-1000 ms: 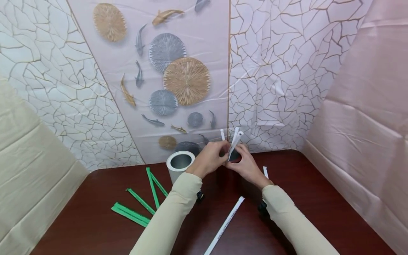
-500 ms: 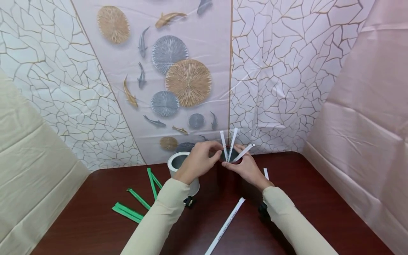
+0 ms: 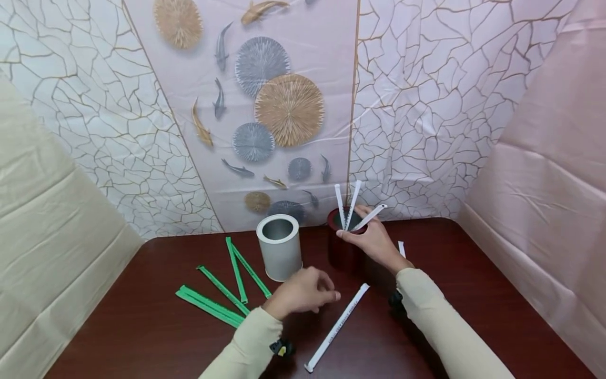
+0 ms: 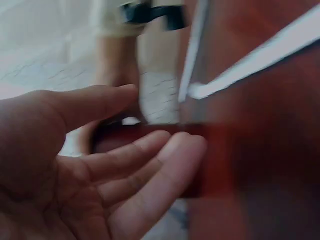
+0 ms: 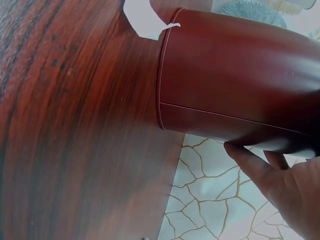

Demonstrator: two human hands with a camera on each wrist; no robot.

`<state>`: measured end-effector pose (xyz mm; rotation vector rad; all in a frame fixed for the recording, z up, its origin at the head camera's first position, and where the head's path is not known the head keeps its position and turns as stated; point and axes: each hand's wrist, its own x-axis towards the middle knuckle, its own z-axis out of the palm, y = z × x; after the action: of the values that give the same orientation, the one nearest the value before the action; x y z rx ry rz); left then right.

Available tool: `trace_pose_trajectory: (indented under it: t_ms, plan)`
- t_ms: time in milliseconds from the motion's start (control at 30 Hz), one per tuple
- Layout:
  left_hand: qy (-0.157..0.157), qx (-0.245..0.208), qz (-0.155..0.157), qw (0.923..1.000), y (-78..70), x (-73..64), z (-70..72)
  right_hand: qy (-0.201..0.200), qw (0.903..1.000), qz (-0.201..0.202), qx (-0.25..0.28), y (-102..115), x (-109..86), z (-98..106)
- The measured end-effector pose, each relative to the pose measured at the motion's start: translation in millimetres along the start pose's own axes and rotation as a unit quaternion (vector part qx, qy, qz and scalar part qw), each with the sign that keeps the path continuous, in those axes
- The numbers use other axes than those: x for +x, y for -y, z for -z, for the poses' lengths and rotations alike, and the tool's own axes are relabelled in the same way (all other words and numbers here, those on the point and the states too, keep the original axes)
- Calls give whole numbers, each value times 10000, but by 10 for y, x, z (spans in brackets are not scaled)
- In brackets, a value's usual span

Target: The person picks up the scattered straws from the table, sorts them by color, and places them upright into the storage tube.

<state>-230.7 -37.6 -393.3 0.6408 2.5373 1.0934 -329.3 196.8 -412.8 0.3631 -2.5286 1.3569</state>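
Observation:
In the head view my right hand (image 3: 374, 239) holds the dark red cylindrical holder (image 3: 342, 255) by its rim, thumb on the near side and fingers at the back. Three white paper-wrapped straws fan out of its mouth; the middle white straw (image 3: 352, 202) stands nearly upright and one leans right. My left hand (image 3: 304, 291) hovers over the table with loosely bent fingers, holding nothing. Just right of it a white wrapped straw (image 3: 337, 328) lies on the table. The left wrist view is blurred but shows the left hand's (image 4: 120, 165) palm and fingers without anything in them.
An off-white cylindrical holder (image 3: 282, 259) stands left of the red one. Several green wrapped straws (image 3: 222, 289) lie on the dark table at the left, partly behind the left sleeve. Another white straw (image 3: 402, 249) shows behind the right wrist. Patterned cloth (image 3: 402, 131) hangs behind the table.
The left hand has let go of a white straw at the red holder and come back toward me, near the straw on the table. The released straw now leans right. The right hand stays on the holder.

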Motion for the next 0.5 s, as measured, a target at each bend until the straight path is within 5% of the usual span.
trace_pose_trajectory:
  t_ms: [267, 500]
  plan:
    - [-172, 389, 468, 9980, 90, -63, -377, -18, 9999, 93, 42, 11, -4, 5]
    - [-487, 1377, 350, 9887, 57, -48, -490, -31, 9999, 117, 7, 2, 3, -10]
